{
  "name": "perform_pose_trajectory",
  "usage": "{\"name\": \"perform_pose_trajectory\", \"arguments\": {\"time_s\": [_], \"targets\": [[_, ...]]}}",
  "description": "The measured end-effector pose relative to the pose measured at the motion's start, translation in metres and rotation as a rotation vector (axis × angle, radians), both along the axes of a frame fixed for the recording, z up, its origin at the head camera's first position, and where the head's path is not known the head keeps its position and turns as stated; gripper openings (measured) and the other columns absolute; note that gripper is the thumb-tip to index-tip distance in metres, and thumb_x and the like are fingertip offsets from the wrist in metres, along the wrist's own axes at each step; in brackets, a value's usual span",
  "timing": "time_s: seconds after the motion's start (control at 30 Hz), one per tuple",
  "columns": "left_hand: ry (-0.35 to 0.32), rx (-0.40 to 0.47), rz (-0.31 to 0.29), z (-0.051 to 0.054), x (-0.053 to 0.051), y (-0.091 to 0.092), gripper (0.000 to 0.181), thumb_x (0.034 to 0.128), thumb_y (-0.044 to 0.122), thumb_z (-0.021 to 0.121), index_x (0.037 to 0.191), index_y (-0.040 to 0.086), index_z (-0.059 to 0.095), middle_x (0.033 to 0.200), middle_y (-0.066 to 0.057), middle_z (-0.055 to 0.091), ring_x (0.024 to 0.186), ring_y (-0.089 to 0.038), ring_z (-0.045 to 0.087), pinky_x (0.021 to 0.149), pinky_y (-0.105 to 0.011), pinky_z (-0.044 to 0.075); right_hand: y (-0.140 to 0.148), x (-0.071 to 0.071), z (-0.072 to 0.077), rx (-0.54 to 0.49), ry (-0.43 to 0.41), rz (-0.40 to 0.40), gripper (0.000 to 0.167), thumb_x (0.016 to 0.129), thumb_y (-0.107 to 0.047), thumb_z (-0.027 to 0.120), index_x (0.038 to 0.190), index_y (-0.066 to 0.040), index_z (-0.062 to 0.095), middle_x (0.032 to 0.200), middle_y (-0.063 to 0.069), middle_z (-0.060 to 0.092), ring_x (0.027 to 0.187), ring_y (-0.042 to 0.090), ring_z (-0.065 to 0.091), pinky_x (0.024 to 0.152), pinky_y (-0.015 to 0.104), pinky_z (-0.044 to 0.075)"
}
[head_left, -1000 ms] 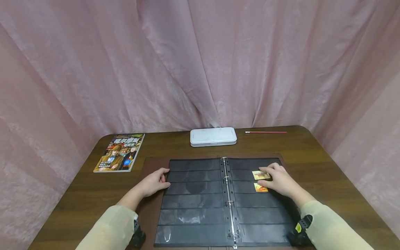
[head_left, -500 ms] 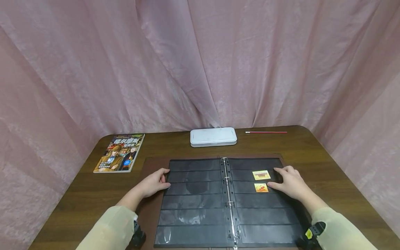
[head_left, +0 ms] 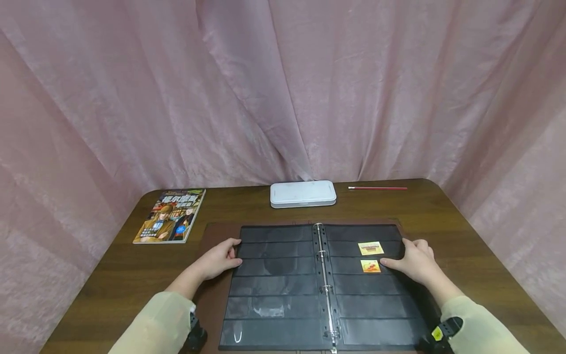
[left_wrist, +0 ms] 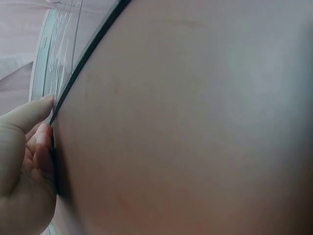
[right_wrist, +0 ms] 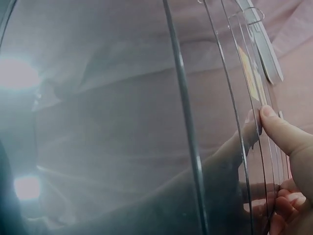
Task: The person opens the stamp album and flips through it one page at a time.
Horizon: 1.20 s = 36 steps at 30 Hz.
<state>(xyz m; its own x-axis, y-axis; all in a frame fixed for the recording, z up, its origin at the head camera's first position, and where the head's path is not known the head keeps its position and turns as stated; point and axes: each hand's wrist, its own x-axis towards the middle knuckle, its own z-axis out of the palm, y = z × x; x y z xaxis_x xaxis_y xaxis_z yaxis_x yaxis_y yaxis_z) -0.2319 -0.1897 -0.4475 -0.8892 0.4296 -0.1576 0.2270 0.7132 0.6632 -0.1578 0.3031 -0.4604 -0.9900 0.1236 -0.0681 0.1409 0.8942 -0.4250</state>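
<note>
An open ring-binder album (head_left: 326,295) with dark pocket pages lies on the table. My left hand (head_left: 216,259) holds the outer edge of the left page (head_left: 274,285), thumb and fingers meeting at it in the left wrist view. Two small yellow-orange cards, an upper card (head_left: 370,248) and a lower card (head_left: 370,266), sit in pockets of the right page (head_left: 376,305). On that page's outer edge is my right hand (head_left: 415,260). Its thumb (right_wrist: 281,129) presses the page beside the cards, with the other fingers curled at the edge.
A white case (head_left: 302,194) lies behind the album at the back of the table. Right of it is a thin red pencil (head_left: 378,188). An illustrated book (head_left: 170,216) lies at the back left. Pink curtains (head_left: 283,88) hang behind the table.
My right hand has moved right, off the two cards, to the outer edge of the right page. Both cards are now uncovered. The left hand has stayed in place.
</note>
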Motion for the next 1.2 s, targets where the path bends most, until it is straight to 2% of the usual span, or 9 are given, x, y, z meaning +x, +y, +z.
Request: {"name": "perform_pose_trajectory", "arguments": {"time_s": [0.23,0.5,0.67,0.87,1.0,1.1,1.2], "targets": [[0.012,-0.016,-0.003,-0.001,-0.002,0.001,0.058,0.0892,0.016,0.065,0.138,-0.002,0.04,0.075,-0.002,0.048,0.063,-0.015,0.042,0.058,-0.027,0.035,0.003,0.001,0.004,-0.028,-0.033,-0.016,0.109,0.071,-0.059,0.072,0.128,0.025,0.032,0.119,0.044,0.036,0.11,0.055,0.031,0.089,0.064,0.032],[0.004,-0.014,-0.001,-0.001,-0.002,-0.001,0.058,0.0894,0.016,0.065,0.138,-0.003,0.04,0.075,-0.003,0.047,0.063,-0.016,0.041,0.057,-0.028,0.034,0.008,0.002,0.004,-0.234,-0.059,-0.024,0.094,0.081,-0.046,0.068,0.131,0.023,0.028,0.123,0.043,0.035,0.111,0.052,0.037,0.092,0.061,0.035],[-0.003,-0.018,-0.001,-0.002,-0.001,0.0,0.058,0.0892,0.015,0.065,0.138,-0.003,0.04,0.074,-0.003,0.047,0.063,-0.016,0.041,0.058,-0.027,0.034,0.011,0.004,0.005,-0.275,-0.079,-0.026,0.09,0.084,-0.044,0.065,0.134,0.02,0.027,0.126,0.041,0.032,0.113,0.051,0.036,0.093,0.061,0.034],[0.002,-0.02,0.002,-0.002,-0.001,0.0,0.057,0.0888,0.015,0.065,0.137,-0.004,0.04,0.074,-0.003,0.047,0.063,-0.015,0.042,0.058,-0.027,0.034,0.016,0.01,0.011,-0.314,-0.078,0.015,0.084,0.088,-0.044,0.061,0.138,0.013,0.025,0.126,0.039,0.038,0.113,0.05,0.041,0.089,0.061,0.037],[-0.004,-0.019,0.002,-0.002,-0.001,0.0,0.058,0.0892,0.015,0.065,0.138,-0.003,0.04,0.074,-0.004,0.047,0.062,-0.016,0.042,0.058,-0.028,0.034,0.022,0.015,0.014,-0.349,-0.069,0.056,0.08,0.09,-0.04,0.06,0.141,0.01,0.023,0.117,0.032,0.05,0.099,0.039,0.054,0.078,0.049,0.046],[-0.003,-0.02,0.001,-0.001,-0.001,0.0,0.057,0.0894,0.015,0.065,0.138,-0.003,0.04,0.074,-0.003,0.047,0.062,-0.016,0.042,0.059,-0.028,0.034,0.026,0.018,0.016,-0.404,-0.06,0.093,0.077,0.092,-0.033,0.06,0.143,0.01,0.021,0.105,0.023,0.059,0.085,0.026,0.059,0.068,0.037,0.047],[0.003,-0.022,-0.004,0.0,-0.001,0.001,0.057,0.0894,0.014,0.064,0.137,-0.004,0.04,0.074,-0.003,0.047,0.062,-0.015,0.042,0.059,-0.028,0.035,0.03,0.021,0.019,-0.451,-0.065,0.125,0.075,0.094,-0.029,0.058,0.144,0.008,0.018,0.098,0.015,0.063,0.08,0.02,0.059,0.068,0.035,0.046]]}}
